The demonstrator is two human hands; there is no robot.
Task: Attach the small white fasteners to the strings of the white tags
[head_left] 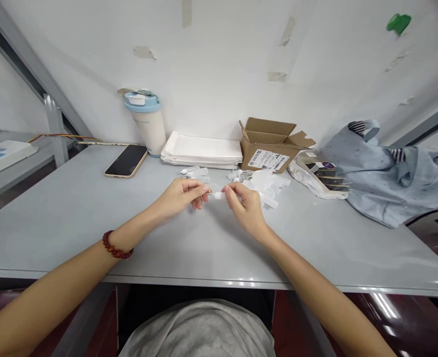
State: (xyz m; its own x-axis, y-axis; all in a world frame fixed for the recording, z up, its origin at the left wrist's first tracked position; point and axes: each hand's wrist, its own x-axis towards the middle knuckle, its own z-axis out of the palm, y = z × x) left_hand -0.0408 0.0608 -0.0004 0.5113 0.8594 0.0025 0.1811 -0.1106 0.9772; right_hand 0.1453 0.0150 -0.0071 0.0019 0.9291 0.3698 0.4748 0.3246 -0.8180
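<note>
Between my two hands, just above the table, is a small white plastic piece (219,195) with a thin pale wire or cord looping from it. My left hand (189,194) pinches the thin wire end at the piece's left side. On the other side, my right hand (243,201) grips the piece between thumb and fingers, which partly hide it. Behind my right hand lies a pile of white translucent pieces (269,184). A smaller group of similar pieces (198,172) rests beyond my left hand.
A phone (127,161), a lidded cup (149,124), a stack of white envelopes (204,148) and an opened cardboard box (269,148) line the table's back. To the right are a plastic packet (315,176) and blue-grey cloth (393,168). A white wall stands behind.
</note>
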